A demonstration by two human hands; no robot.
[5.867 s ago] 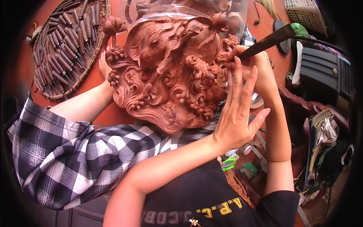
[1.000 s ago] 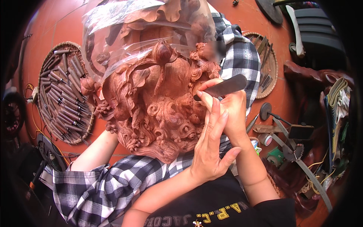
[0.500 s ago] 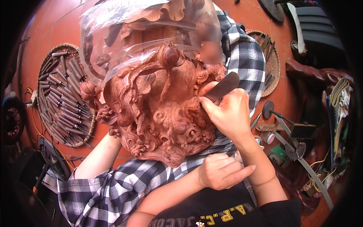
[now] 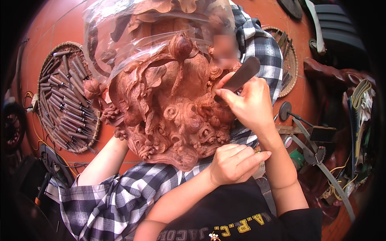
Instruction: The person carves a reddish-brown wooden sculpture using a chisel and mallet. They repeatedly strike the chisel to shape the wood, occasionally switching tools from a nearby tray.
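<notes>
Here's the right grip (image 4: 251, 106), pinched firmly on a dark blade (image 4: 244, 74), its broad rounded end angling up past the fingers, its lower end down at the right side of the red-brown carving (image 4: 169, 106); whether it meets the wood there, I can't tell. Over to the left grip (image 4: 235, 164), fingers curled nearly closed, palm turned out of sight, so no telling if anything's inside; it hangs near the right forearm (image 4: 281, 160), thumb pointing across. And the carving, all curls, leaves and a round bud (image 4: 180, 46) standing tall, sits between the checked trouser legs (image 4: 148, 180), with a clear bag (image 4: 114, 22) draped over its far part. A bare leg (image 4: 104, 160) runs in from the left, the black shirt (image 4: 201, 213) is close below. Farther out on the red tile floor (image 4: 64, 26), a left basket (image 4: 98, 124) is packed with handled tools (image 4: 70, 104), while a right basket (image 4: 296, 68), partly behind the trousers, carries flat dark ones; beyond it, a dark red wood piece (image 4: 337, 76) and metal bars (image 4: 319, 158).
</notes>
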